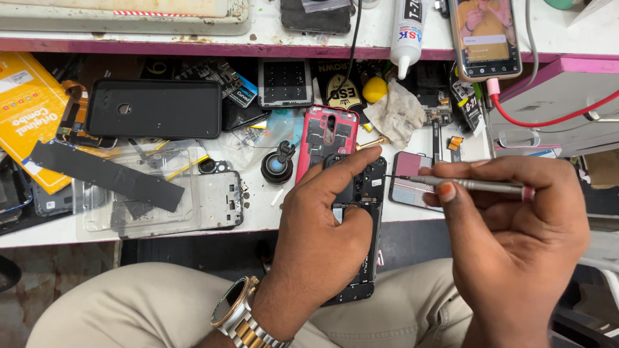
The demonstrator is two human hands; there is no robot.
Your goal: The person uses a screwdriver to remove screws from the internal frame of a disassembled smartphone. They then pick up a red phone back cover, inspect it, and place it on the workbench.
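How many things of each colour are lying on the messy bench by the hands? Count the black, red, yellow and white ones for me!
Black: 3, the phone back cover, the flat strip, the round knob
Red: 2, the phone frame, the cable
Yellow: 2, the ball, the packet
White: 1, the glue bottle
Total: 8

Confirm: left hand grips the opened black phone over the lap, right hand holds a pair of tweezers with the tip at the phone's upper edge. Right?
Not quite. In the head view the right hand holds a slim metal screwdriver, not tweezers: a single shaft with a fine tip. The rest stands: the left hand grips the opened black phone over the lap, and the tip sits at the phone's upper edge.
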